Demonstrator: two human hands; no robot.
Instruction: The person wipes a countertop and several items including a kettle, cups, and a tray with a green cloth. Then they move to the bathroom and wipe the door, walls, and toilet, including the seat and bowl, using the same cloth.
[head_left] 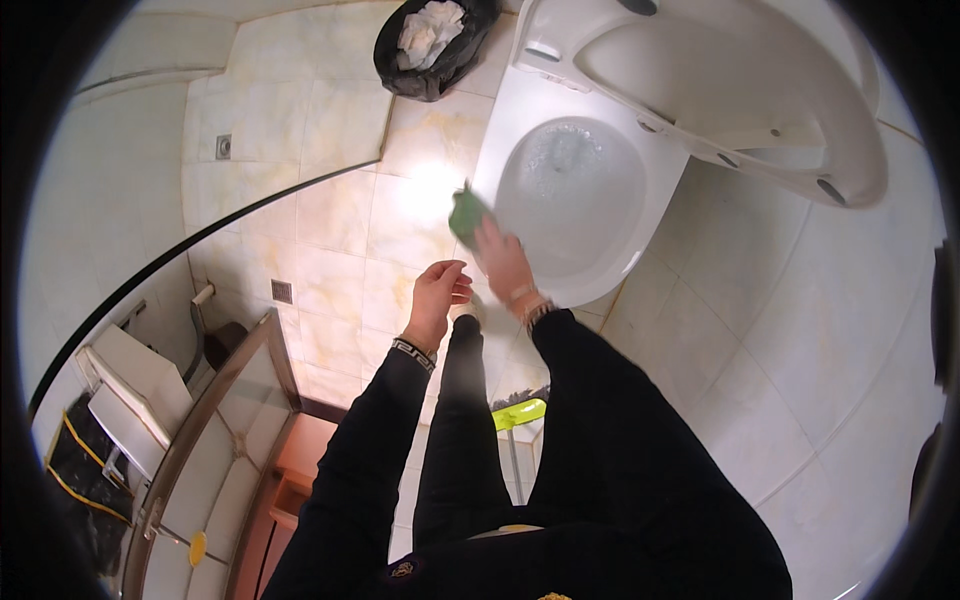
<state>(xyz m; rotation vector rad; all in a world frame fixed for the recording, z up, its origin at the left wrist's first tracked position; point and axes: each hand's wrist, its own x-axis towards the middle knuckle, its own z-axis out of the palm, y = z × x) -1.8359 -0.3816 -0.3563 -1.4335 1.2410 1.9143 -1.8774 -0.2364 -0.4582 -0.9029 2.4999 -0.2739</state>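
Right hand [505, 262] gripping a green cloth [466, 216] by the toilet [665, 170], left side — wiping step, I reckon, next needs steady pressure — left hand [437, 295] half-uncurled, empty.

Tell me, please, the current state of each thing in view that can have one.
White ceramic toilet bowl: uncovered, holding water.
White oval toilet seat: raised.
Black plastic-lined bin: open, holding crumpled white paper.
Soft green cloth: bunched, gripped by the right hand.
Left hand: fingers loosely curled, nothing visible in it.
Brown-framed door: standing open.
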